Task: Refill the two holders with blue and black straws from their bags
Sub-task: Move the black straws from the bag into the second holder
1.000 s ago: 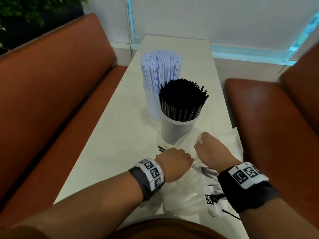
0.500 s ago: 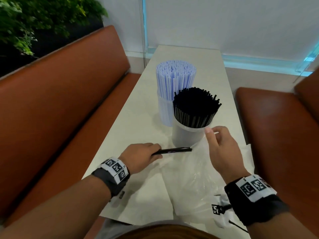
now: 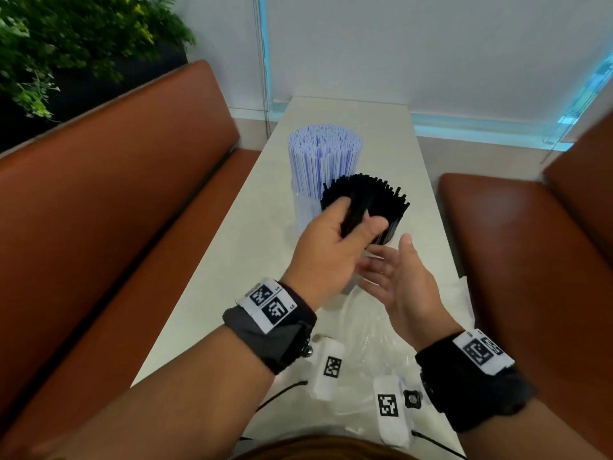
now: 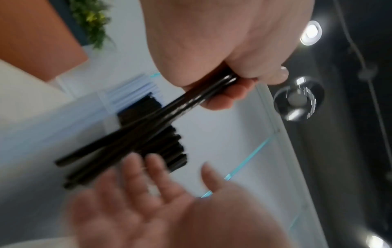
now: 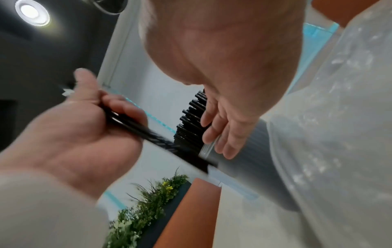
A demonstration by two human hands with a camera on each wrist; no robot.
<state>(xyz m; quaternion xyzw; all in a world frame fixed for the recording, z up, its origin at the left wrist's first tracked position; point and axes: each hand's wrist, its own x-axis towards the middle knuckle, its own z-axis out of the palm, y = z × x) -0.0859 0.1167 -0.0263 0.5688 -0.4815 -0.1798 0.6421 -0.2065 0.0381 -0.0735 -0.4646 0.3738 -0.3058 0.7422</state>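
Nearest the table's [image 3: 205,287] front edge lie clear bags [image 3: 374,353]. Above them the right hand [image 3: 401,287] is spread wide, fingers straight, holding nothing. Left hand [image 3: 335,247] grips a few black straws [image 4: 148,127] beside the black-straw holder [image 5: 250,151]; blue-straw holder [image 3: 323,161] beyond.

Black straws [image 3: 371,200] stand just in front of the pale blue-and-white striped straws [image 3: 323,154], on a cream table [image 3: 232,260] between rust-brown benches [image 3: 99,210].
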